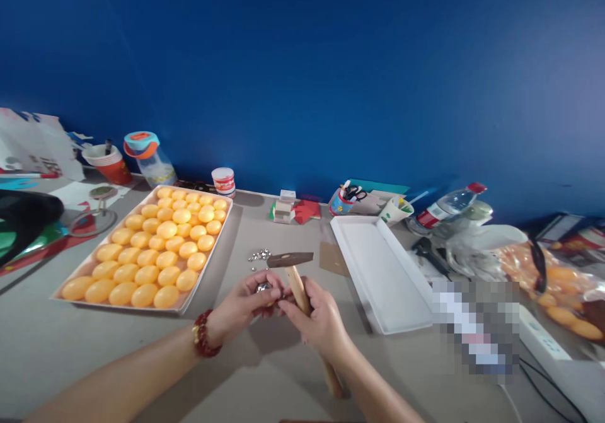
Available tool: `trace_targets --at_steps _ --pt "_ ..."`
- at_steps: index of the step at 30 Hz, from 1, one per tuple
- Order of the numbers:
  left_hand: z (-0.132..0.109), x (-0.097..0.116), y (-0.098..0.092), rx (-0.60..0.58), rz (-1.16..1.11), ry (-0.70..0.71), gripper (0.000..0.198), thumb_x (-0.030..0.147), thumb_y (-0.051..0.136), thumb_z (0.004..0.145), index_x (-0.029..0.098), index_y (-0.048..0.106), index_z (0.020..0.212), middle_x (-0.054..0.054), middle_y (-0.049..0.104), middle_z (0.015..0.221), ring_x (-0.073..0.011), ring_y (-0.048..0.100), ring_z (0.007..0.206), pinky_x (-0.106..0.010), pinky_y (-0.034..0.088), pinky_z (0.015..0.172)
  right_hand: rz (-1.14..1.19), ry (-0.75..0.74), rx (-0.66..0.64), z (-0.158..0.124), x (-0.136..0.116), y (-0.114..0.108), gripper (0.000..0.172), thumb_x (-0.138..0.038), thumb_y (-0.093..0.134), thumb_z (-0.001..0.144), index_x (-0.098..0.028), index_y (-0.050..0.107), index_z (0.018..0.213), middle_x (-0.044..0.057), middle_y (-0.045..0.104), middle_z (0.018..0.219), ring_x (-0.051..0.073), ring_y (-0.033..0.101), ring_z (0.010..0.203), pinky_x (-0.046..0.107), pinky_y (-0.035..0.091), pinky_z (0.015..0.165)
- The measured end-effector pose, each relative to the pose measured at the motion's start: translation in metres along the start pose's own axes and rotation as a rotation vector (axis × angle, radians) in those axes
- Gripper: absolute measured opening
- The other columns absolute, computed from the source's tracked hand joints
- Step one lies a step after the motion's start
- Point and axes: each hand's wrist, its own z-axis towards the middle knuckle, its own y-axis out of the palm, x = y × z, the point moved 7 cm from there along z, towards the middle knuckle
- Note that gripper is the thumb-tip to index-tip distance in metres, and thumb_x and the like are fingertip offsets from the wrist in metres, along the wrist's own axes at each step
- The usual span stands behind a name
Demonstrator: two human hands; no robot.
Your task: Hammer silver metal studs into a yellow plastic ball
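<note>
A hammer (296,284) with a dark metal head and a wooden handle is in my right hand (317,319), its head pointing away from me. The handle runs under my palm and comes out below the wrist. My left hand (255,298), with a red bead bracelet (203,335) at the wrist, is closed around small shiny silver metal pieces (263,288); their exact kind is too small to tell. The fingertips of both hands meet beside the handle. Just beyond my left hand, several more silver metal pieces (261,255) lie loose on the grey table (236,372).
To the left sits a shallow box (182,306) filled with orange balls (166,229). On the right are a white tray (385,278), a plastic bottle (447,208) and a power strip (543,338). A pen cup (341,201) and small boxes (284,208) stand by the blue wall (302,82).
</note>
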Motion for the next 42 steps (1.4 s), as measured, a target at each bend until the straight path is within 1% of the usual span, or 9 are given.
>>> trace_targets --at_steps 8,14,17,21,26,30,34,38,42 --pt "0.0 -0.001 0.003 -0.002 0.081 0.025 0.028 0.038 0.07 0.079 0.017 0.052 0.078 0.0 0.059 0.081 -0.0097 0.057 0.062 -0.022 0.035 0.055 0.144 0.105 -0.028 -0.001 0.0 0.003 0.012 -0.03 0.06 0.083 -0.022 0.051 0.081 -0.004 0.066 0.063 0.007 0.044 0.033 0.018 0.034 0.031" --pt "0.003 -0.005 0.005 -0.071 -0.117 -0.009 0.026 0.043 0.05 0.088 0.018 0.054 0.096 -0.004 0.058 0.084 -0.0146 0.059 0.062 -0.025 0.041 0.05 0.344 0.124 -0.176 0.002 0.007 0.011 0.022 -0.04 0.058 0.087 -0.019 0.049 0.083 -0.003 0.065 0.06 0.004 0.04 0.03 0.015 0.031 0.031" --pt "0.004 -0.006 -0.001 -0.049 -0.169 0.022 0.018 0.033 0.055 0.084 0.021 0.051 0.096 -0.004 0.057 0.091 -0.0151 0.059 0.067 -0.027 0.047 0.054 0.433 0.147 -0.227 0.002 0.01 0.014 0.03 -0.046 0.06 0.086 -0.019 0.049 0.085 -0.002 0.065 0.059 0.004 0.04 0.029 0.015 0.031 0.031" --pt "0.003 -0.005 -0.009 0.004 -0.136 0.061 0.02 0.035 0.061 0.084 0.021 0.052 0.097 -0.004 0.057 0.092 -0.015 0.059 0.073 -0.026 0.05 0.057 0.483 0.174 -0.266 0.002 0.013 0.016 0.035 -0.05 0.062 0.084 -0.018 0.048 0.083 -0.002 0.066 0.058 0.004 0.041 0.029 0.015 0.029 0.03" --pt "-0.001 -0.005 -0.009 0.01 0.048 0.091 0.036 0.049 0.055 0.088 0.017 0.059 0.105 -0.005 0.06 0.087 -0.0132 0.058 0.066 -0.024 0.049 0.055 0.547 0.173 -0.239 0.004 0.015 0.012 0.036 -0.05 0.065 0.083 -0.018 0.048 0.081 -0.003 0.064 0.055 0.004 0.039 0.027 0.014 0.031 0.029" --pt "-0.003 -0.022 -0.005 -0.023 0.252 0.046 0.038 0.05 0.054 0.088 0.017 0.062 0.104 0.0 0.055 0.071 -0.0089 0.05 0.05 -0.021 0.043 0.045 0.639 0.169 -0.146 0.01 0.018 0.003 0.035 -0.048 0.067 0.081 -0.019 0.048 0.08 -0.005 0.06 0.049 0.003 0.034 0.024 0.013 0.029 0.026" --pt "-0.002 -0.028 -0.004 -0.058 0.211 0.052 0.039 0.047 0.058 0.087 0.019 0.06 0.115 -0.003 0.06 0.08 -0.0128 0.058 0.062 -0.026 0.048 0.056 0.697 0.175 -0.11 0.013 0.02 0.001 0.032 -0.043 0.068 0.082 -0.019 0.048 0.079 -0.006 0.059 0.048 0.002 0.032 0.024 0.012 0.029 0.025" --pt "0.0 -0.017 -0.01 -0.017 0.154 0.133 0.042 0.033 0.073 0.077 0.024 0.061 0.116 -0.002 0.058 0.086 -0.0114 0.055 0.066 -0.024 0.049 0.058 0.686 0.2 -0.135 0.013 0.023 0.003 0.033 -0.045 0.069 0.08 -0.019 0.049 0.081 -0.006 0.059 0.047 0.002 0.033 0.024 0.012 0.031 0.025" --pt "-0.001 -0.009 -0.012 -0.009 0.16 0.224 0.043 0.027 0.072 0.079 0.025 0.059 0.12 -0.005 0.058 0.098 -0.0125 0.056 0.074 -0.025 0.051 0.063 0.627 0.206 -0.185 0.01 0.024 0.007 0.034 -0.047 0.068 0.081 -0.018 0.049 0.083 -0.005 0.061 0.049 0.003 0.036 0.025 0.013 0.031 0.026"
